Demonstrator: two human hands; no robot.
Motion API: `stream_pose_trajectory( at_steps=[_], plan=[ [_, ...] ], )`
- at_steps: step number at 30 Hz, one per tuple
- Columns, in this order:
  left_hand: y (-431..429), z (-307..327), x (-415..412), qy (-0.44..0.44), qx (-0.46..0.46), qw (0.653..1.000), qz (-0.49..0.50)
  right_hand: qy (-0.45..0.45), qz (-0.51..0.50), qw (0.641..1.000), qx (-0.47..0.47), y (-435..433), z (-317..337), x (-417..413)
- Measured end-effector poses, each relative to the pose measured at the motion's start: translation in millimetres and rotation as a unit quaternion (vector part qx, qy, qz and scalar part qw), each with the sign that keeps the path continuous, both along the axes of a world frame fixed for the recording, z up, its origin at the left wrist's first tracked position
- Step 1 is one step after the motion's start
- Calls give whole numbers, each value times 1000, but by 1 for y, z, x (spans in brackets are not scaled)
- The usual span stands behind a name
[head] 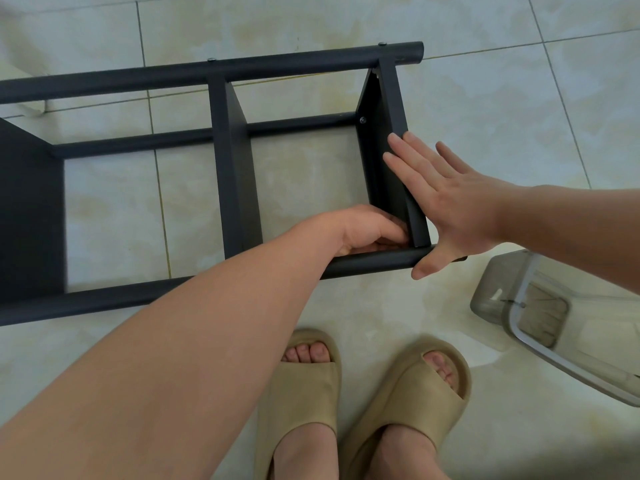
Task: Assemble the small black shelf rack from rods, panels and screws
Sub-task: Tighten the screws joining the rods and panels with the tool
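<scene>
Black rack on its side, 2 hands at its right end panel
It lies on the floor, long axis left to right. The left hand curls inside the near right corner; what it holds is hidden. The right hand presses flat on the panel's outside. A clear box lies near right.

Head camera, steeply downward, seemingly close

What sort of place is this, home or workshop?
Probably a home floor, not a workshop: glossy beige floor tiles, beige foam slide sandals on bare feet, and a clear plastic storage container beside the black metal shelf rack.
</scene>
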State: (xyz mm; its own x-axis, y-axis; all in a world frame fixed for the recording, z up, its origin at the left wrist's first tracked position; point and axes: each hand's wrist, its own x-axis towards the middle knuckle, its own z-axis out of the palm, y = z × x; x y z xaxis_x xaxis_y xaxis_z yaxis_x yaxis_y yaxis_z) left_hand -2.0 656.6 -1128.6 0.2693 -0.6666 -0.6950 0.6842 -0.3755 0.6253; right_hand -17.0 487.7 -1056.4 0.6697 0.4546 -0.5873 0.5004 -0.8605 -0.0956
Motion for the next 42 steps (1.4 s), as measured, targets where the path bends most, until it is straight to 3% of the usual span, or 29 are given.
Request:
stream_pose_trajectory(
  at_steps=[5, 10, 34, 38, 42],
  plan=[
    [-2, 3, 0, 8, 14, 1000, -9, 1, -1, 1000, -1, 0, 1, 0],
    [-2, 1, 0, -60, 60, 996, -33, 5, -3, 1000, 1, 1, 1, 0],
    [-3, 4, 0, 8, 12, 1000, 1, 7, 1, 1000, -4, 1, 3, 1],
    [-3, 2, 0, -63, 66, 995, -44, 9, 0, 1000, -4, 2, 3, 0],
    [-3, 1, 0, -52, 51, 997, -31, 9, 0, 1000, -7, 2, 3, 0]
  ],
)
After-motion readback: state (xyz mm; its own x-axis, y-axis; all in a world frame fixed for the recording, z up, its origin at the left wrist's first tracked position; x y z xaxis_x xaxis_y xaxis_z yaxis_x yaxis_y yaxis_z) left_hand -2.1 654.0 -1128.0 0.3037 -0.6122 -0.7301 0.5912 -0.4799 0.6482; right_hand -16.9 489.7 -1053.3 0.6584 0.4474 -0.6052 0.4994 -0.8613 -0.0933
